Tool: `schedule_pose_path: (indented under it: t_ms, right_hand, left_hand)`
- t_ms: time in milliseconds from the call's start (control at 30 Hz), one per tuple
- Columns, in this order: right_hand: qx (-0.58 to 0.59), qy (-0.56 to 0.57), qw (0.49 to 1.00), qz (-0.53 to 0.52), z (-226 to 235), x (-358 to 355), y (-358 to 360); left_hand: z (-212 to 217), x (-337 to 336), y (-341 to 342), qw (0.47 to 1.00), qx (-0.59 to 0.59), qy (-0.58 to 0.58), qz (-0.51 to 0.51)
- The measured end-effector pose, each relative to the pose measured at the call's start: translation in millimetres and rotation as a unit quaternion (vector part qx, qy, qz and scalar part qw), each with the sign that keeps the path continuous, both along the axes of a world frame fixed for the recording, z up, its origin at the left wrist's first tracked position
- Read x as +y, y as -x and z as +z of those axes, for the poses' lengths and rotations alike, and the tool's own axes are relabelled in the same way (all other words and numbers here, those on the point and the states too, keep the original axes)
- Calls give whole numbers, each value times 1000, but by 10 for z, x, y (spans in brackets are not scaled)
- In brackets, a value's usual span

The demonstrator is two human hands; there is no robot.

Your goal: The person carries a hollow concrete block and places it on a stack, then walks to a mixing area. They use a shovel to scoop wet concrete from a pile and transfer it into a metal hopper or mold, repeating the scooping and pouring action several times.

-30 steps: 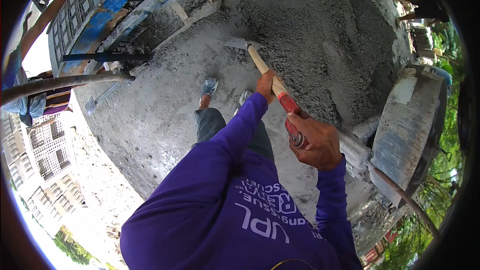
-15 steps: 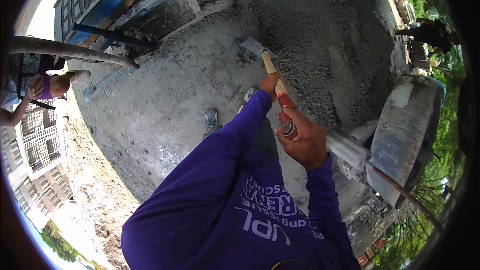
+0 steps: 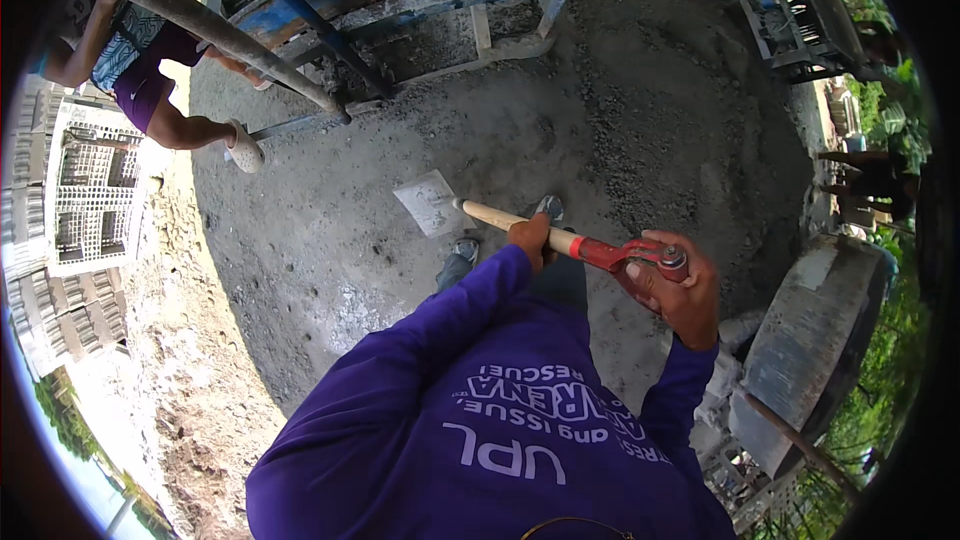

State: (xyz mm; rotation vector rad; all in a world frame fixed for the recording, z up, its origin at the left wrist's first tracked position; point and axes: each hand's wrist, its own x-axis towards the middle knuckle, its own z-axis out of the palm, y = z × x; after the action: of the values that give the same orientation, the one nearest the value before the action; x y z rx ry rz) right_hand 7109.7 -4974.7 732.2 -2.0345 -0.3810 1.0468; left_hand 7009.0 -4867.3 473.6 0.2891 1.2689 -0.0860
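Note:
Both my hands are closed on a shovel point(image 3: 500, 217) with a pale wooden shaft, a red D-shaped grip and a flat grey metal blade. Low on the shaft, my left hand point(image 3: 531, 238) wraps round the wood just before the red part. At the end, my right hand point(image 3: 683, 292) clasps the red grip. Pointing left, the blade lies over the grey floor in front of my shoes, close to the left one. Whether it touches the floor I cannot tell. Its face looks bare apart from grey smears.
A heap of dark grey gravelly mix point(image 3: 680, 110) lies ahead and to the right. A blue, rusty metal frame machine point(image 3: 420, 0) stands at the far left-centre. Another person's leg point(image 3: 185, 125) is beside a slanting pole point(image 3: 210, 20). A metal wheelbarrow point(image 3: 820, 320) sits at right.
The shovel has swung left, away from the gravel heap, and its blade now lies nearer my feet. My right hand has moved outward to the right. The view has turned too.

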Motion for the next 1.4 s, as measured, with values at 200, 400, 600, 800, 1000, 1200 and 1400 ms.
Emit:
schedule_pose_path:
  t_ms: [200, 400, 600, 800, 1000, 1200, 1400]
  right_hand:
    - [-199, -89, 966, 138, 178, 200, -334]
    - [-289, -109, 941, 141, -2, 102, -1321]
    - [-291, -27, 953, 83, -408, 244, -2417]
    - [-277, -28, 960, -36, -484, 201, -3076]
    - [-269, -14, 962, -39, -337, 344, -3272]
    - [-244, 8, 967, -69, -323, 561, -3711]
    - [-268, 41, 961, -56, -248, 1247, -4337]
  left_hand:
    - [213, 339, -763, 985, -84, -106, -107]
    - [585, 1747, -2049, 713, -62, -661, -226]
    - [1570, 3636, -3576, 378, 154, -894, -182]
    - [1360, 4557, -4088, 374, 213, -845, -317]
    - [1217, 4682, -3993, 333, 243, -876, -251]
    - [1286, 4669, -3907, 302, 218, -898, -235]
    - [1407, 4639, -3872, 327, 213, -889, -239]
